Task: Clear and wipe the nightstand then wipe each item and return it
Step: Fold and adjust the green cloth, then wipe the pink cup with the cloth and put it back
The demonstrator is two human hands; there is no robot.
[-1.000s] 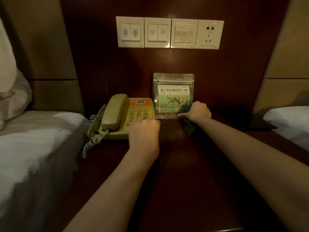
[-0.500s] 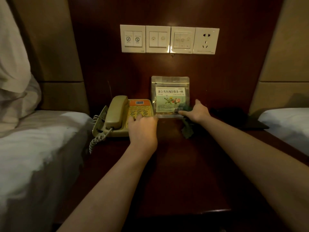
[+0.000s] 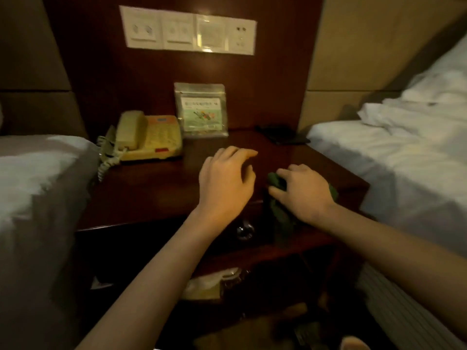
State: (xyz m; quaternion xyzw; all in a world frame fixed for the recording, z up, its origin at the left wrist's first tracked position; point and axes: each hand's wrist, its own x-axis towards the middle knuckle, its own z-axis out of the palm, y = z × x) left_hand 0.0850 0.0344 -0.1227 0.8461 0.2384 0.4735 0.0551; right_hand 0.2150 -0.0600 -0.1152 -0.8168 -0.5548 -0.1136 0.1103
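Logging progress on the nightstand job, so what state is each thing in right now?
telephone: handset on cradle, on nightstand
tea pouch: upright against wall
dark flat item: lying flat, back corner
green cloth: bunched, held by right hand
left hand: empty, hovering

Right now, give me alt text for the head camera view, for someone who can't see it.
A person's right hand grips a green cloth at the front edge of a dark wooden nightstand, while the left hand hovers open beside it. Behind stand a beige telephone, a tea pouch leaning on the wall, and a dark flat object, between two white beds.
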